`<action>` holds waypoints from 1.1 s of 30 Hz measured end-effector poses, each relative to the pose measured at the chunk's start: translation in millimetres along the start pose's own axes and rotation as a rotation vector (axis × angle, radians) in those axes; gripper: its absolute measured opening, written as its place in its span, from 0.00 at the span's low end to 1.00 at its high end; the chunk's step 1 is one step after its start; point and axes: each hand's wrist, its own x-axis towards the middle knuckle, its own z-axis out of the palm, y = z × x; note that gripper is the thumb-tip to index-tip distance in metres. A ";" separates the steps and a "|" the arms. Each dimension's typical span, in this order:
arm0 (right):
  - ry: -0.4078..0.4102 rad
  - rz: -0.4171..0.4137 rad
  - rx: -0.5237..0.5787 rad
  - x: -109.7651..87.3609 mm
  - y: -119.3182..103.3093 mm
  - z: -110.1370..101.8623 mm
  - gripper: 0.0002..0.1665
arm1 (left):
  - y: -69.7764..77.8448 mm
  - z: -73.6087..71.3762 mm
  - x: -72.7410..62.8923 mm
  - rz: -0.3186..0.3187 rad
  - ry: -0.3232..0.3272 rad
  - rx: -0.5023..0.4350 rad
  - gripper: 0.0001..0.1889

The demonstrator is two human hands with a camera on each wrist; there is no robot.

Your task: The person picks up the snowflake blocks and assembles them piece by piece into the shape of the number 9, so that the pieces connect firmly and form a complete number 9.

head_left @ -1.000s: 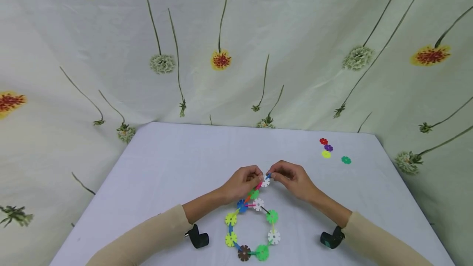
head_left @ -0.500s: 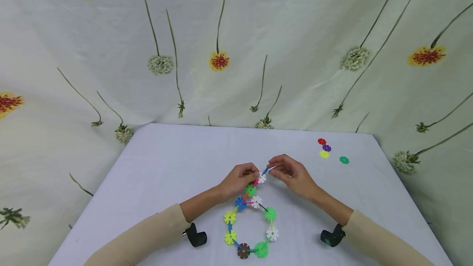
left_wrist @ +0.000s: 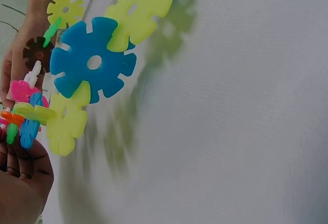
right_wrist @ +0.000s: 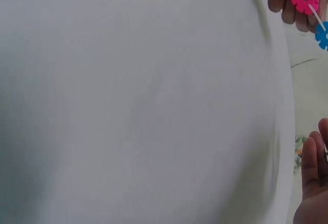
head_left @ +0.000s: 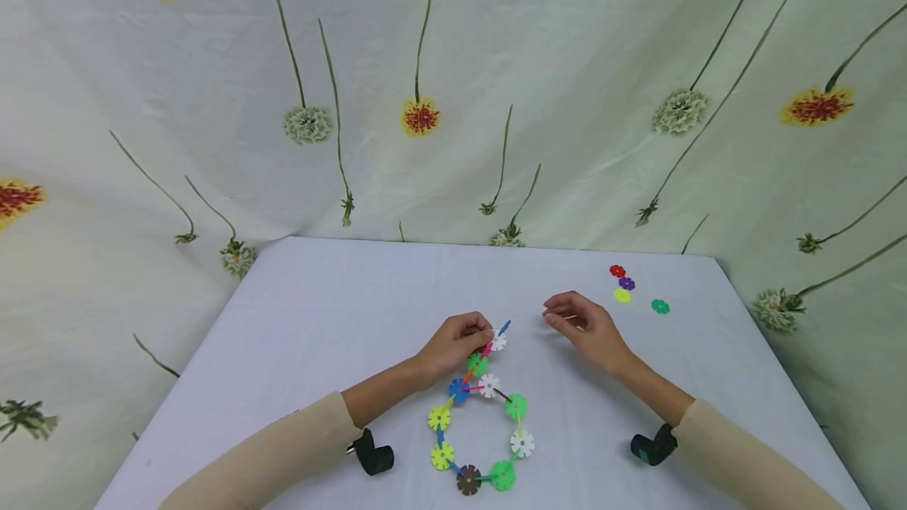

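My left hand (head_left: 457, 345) pinches the upper tail of a chain of notched plastic discs (head_left: 478, 364), close to a pink piece. Beyond its fingertips a white disc (head_left: 498, 341) carries an upright blue disc (head_left: 505, 327) at the end. Below, the chain forms a ring of yellow, blue, white, green and brown discs on the table. In the left wrist view a large blue disc (left_wrist: 84, 60) is near the camera, with the left hand at lower left. My right hand (head_left: 591, 330) hovers right of the chain, fingers loosely bent, with nothing seen in it.
Loose discs lie at the back right of the white table (head_left: 368, 282): a red disc (head_left: 617, 271), a purple disc (head_left: 627, 283), a yellow disc (head_left: 622, 296) and a green disc (head_left: 660, 306). Flower-patterned cloth (head_left: 453, 61) hangs behind. Black wrist-camera mounts (head_left: 653, 445) stick out from the sleeves.
My right hand has let go of the blue disc at the chain's tip and moved right, away from it. The left hand still holds the chain and has shifted slightly left.
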 end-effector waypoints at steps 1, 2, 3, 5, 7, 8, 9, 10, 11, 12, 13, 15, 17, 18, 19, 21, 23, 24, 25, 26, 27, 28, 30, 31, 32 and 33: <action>0.021 0.015 -0.017 0.6 3.5 -2.6 0.19 | -0.6 -0.5 -0.1 -0.002 -0.001 -0.001 0.09; 0.044 0.028 -0.034 1.2 7.1 -5.2 0.19 | -1.1 -1.0 -0.2 -0.003 -0.002 -0.001 0.09; 0.062 0.044 -0.052 1.9 10.7 -7.9 0.18 | -1.6 -1.6 -0.4 -0.005 -0.003 -0.002 0.09; 0.090 0.073 -0.088 2.2 16.7 -13.8 0.18 | -3.6 -2.3 -0.2 -0.003 -0.005 -0.001 0.09; 0.115 0.103 -0.129 2.6 22.2 -20.0 0.19 | -5.3 -3.1 0.1 -0.004 -0.005 0.003 0.09; 0.127 0.117 -0.146 2.6 24.4 -23.2 0.19 | -5.6 -3.5 0.1 -0.006 -0.003 0.004 0.09; 0.136 0.128 -0.159 2.8 26.4 -26.6 0.19 | -5.8 -3.8 0.1 -0.008 -0.001 0.005 0.09; 0.146 0.136 -0.171 2.7 28.4 -29.9 0.19 | -5.7 -4.1 0.0 -0.009 0.002 0.007 0.09; 0.157 0.138 -0.186 2.8 30.6 -33.2 0.19 | -5.3 -4.2 -0.1 -0.014 0.004 0.008 0.09; 0.171 0.144 -0.199 3.1 33.1 -36.4 0.19 | -4.7 -4.3 -0.4 -0.014 0.006 0.009 0.09; 0.180 0.146 -0.208 3.0 35.3 -39.5 0.18 | -4.0 -4.4 -0.8 -0.015 0.007 0.008 0.09; 0.193 0.151 -0.229 3.3 40.2 -45.4 0.18 | -2.9 -4.4 -1.7 -0.020 0.010 0.007 0.09; 0.202 0.161 -0.255 3.4 44.8 -50.6 0.18 | -2.7 -4.4 -2.8 -0.027 0.012 0.006 0.09; 0.206 0.172 -0.265 3.7 47.0 -53.1 0.17 | -3.0 -4.4 -3.2 -0.031 0.012 0.004 0.09; 0.208 0.180 -0.274 4.1 48.4 -55.9 0.17 | -2.9 -4.5 -3.5 -0.032 0.014 0.003 0.09; 0.221 0.205 -0.301 5.1 50.1 -60.6 0.17 | -3.4 -4.6 -4.1 -0.031 0.014 0.002 0.10; 0.241 0.239 -0.336 6.6 51.6 -64.9 0.18 | -4.4 -4.4 -4.4 -0.029 0.014 0.004 0.10; 0.254 0.265 -0.356 7.4 52.0 -66.8 0.19 | -4.8 -4.3 -4.6 -0.028 0.014 0.004 0.11; 0.265 0.291 -0.374 8.2 52.2 -68.5 0.21 | -5.1 -4.1 -4.8 -0.026 0.014 0.004 0.11; 0.274 0.317 -0.393 9.0 52.8 -70.4 0.23 | -5.5 -4.0 -4.8 -0.026 0.013 0.002 0.11; 0.281 0.342 -0.410 10.2 53.9 -72.1 0.24 | -5.8 -3.9 -4.8 -0.026 0.013 0.000 0.11; 0.284 0.367 -0.423 11.3 54.4 -73.8 0.26 | -5.8 -3.8 -4.8 -0.025 0.014 -0.001 0.11; 0.287 0.413 -0.437 13.4 55.3 -76.6 0.30 | -5.7 -3.5 -4.7 -0.021 0.014 -0.004 0.11; 0.286 0.432 -0.442 14.4 55.9 -77.8 0.31 | -5.7 -3.3 -4.6 -0.020 0.013 -0.007 0.10; 0.285 0.448 -0.447 15.6 56.3 -78.7 0.31 | -5.5 -3.2 -4.5 -0.019 0.013 -0.008 0.10; 0.286 0.463 -0.449 16.9 56.5 -79.2 0.31 | -5.3 -3.1 -4.4 -0.020 0.011 -0.007 0.10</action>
